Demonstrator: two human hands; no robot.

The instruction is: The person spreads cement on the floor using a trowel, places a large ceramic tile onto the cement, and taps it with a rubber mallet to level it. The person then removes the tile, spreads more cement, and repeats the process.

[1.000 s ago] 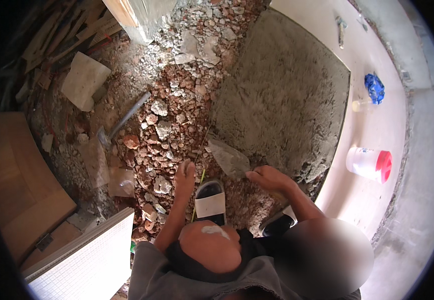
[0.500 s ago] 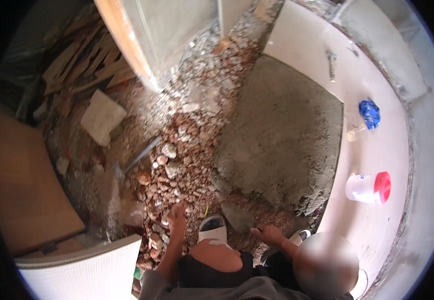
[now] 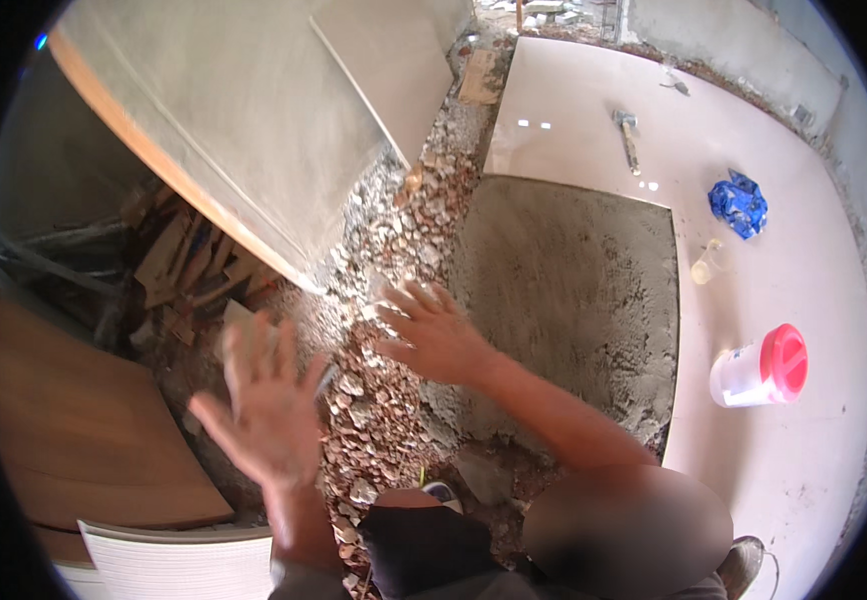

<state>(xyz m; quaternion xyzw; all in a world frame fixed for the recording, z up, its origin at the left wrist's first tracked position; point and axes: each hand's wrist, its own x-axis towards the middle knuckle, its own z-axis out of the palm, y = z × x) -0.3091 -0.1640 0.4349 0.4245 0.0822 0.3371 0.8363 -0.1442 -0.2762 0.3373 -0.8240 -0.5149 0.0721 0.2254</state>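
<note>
Both my hands are raised in front of me with nothing in them. My left hand [image 3: 269, 410] is spread wide, slightly blurred, over the debris on the left. My right hand [image 3: 439, 330] has its fingers apart and hangs above the strip of brick rubble [image 3: 359, 410], beside the left edge of the wet mortar bed [image 3: 574, 280]. That mortar is grey, fairly smooth at the far side and rough at its near right. Between my feet and the mortar lies a flat grey piece [image 3: 482, 472], its kind unclear.
Pale floor slabs [image 3: 804, 300] border the mortar, carrying a hammer [image 3: 630, 145], a crumpled blue plastic bag [image 3: 739, 205], a clear cup [image 3: 707, 262] and a white bucket with a red lid [image 3: 759, 368]. Large panels [image 3: 244, 110] lean at far left; a brown board [image 3: 84, 410] stands nearer.
Both hands have risen from low near my feet, moving up and forward, and their fingers have spread. My view has tilted up, showing more of the far end.
</note>
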